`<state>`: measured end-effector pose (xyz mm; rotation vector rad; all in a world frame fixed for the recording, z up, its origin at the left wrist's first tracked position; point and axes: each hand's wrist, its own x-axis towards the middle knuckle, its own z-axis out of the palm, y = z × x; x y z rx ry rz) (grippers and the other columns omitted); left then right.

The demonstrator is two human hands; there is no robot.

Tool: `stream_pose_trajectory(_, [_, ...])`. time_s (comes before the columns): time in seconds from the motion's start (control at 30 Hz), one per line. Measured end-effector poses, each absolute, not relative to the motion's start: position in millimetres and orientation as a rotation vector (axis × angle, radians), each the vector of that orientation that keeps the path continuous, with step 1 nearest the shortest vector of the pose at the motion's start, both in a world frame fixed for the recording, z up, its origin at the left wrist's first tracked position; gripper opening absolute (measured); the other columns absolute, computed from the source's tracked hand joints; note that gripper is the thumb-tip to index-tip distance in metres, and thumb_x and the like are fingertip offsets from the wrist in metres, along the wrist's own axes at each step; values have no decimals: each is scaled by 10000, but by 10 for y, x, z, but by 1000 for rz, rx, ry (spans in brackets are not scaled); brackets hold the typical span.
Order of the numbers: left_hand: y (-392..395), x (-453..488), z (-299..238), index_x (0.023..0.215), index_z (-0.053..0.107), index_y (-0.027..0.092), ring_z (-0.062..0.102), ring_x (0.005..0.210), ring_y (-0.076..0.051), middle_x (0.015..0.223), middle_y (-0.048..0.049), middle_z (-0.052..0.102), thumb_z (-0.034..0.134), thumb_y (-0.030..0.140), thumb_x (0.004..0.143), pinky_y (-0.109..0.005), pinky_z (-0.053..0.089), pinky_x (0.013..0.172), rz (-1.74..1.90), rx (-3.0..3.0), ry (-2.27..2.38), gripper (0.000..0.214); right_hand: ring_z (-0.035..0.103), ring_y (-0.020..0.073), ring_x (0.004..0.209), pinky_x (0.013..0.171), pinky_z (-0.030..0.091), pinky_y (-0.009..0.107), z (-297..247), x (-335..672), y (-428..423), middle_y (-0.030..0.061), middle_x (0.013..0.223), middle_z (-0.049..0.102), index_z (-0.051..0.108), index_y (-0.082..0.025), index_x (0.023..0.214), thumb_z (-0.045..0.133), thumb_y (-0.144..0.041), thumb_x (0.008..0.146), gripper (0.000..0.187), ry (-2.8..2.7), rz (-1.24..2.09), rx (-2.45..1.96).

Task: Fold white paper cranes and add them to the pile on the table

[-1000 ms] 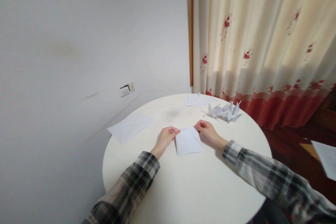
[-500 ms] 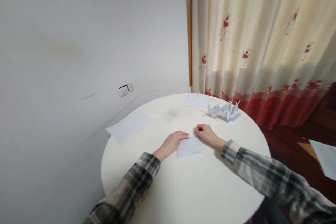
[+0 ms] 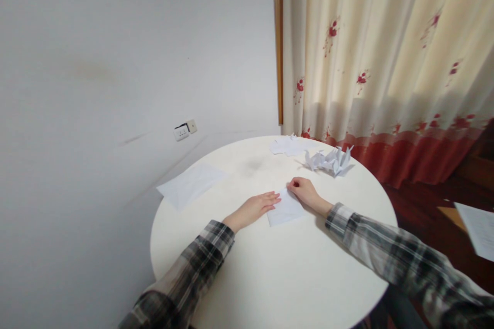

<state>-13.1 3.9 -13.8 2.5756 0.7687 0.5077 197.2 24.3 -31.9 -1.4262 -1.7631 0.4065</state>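
A small folded sheet of white paper lies on the round white table between my hands. My left hand rests with fingers stretched out, their tips on the paper's left edge. At the paper's far right corner, my right hand is closed, thumb and forefinger pinched on it. Beyond my right hand stands a cluster of folded white paper figures with pointed tips.
Flat white paper lies at the table's left edge, and more paper at the far edge. A wall with a socket rises on the left. A flowered curtain hangs behind, and a printed sheet is at right.
The folded paper has turned slightly and shifted a little to the right. My left hand's fingers have straightened and spread over its edge. My right hand has barely moved.
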Motion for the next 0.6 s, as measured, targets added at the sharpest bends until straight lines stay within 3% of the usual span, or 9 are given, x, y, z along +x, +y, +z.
stream_pose_trajectory(0.6, [-4, -151, -47, 1203, 425, 253, 261, 1236, -171, 1315, -37, 349, 541, 344, 743, -345, 193, 1029, 370, 2443, 697, 483, 490, 119, 558, 536, 327, 213, -318, 2008, 257, 31, 607, 598, 562, -145, 582, 467, -221, 674, 152, -1782, 372, -1436])
